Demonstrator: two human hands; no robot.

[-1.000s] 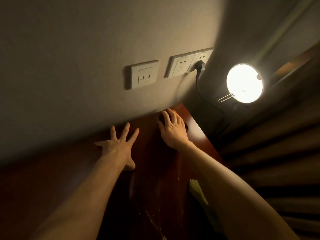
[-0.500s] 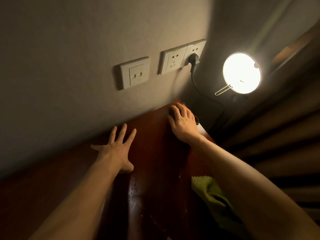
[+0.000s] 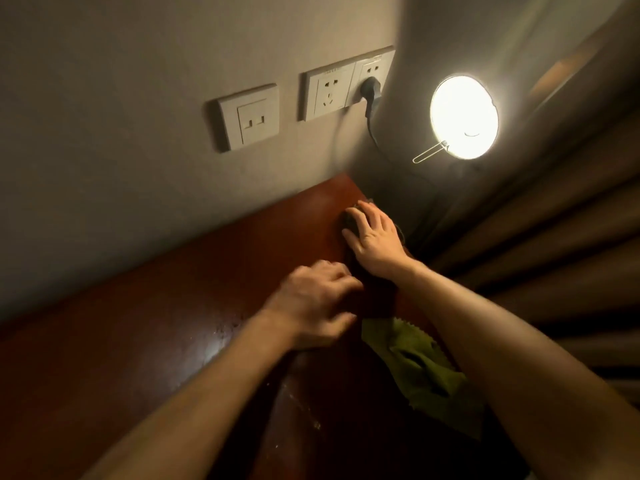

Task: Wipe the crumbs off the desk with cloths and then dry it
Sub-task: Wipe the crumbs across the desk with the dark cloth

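The dark red-brown desk (image 3: 145, 344) runs along the wall. At its far right corner my right hand (image 3: 372, 237) presses flat, fingers straight, on a dark cloth (image 3: 348, 218) that shows only at my fingertips. My left hand (image 3: 317, 301) hovers blurred just left of my right wrist, fingers loosely bent, with nothing visible in it. A green cloth (image 3: 419, 368) lies crumpled on the desk's right side, partly under my right forearm. Pale crumbs (image 3: 304, 410) speckle the wood near my left forearm.
Wall sockets (image 3: 249, 117) sit above the desk, with a black plug (image 3: 370, 90) and cable in the right one. A lit round lamp (image 3: 464, 117) glares beyond the desk's right corner. Curtain folds (image 3: 554, 244) hang along the desk's right edge.
My left hand has left its spread position near the wall and swung right towards my right wrist, fingers now bent. My right hand stays on the dark cloth at the corner.
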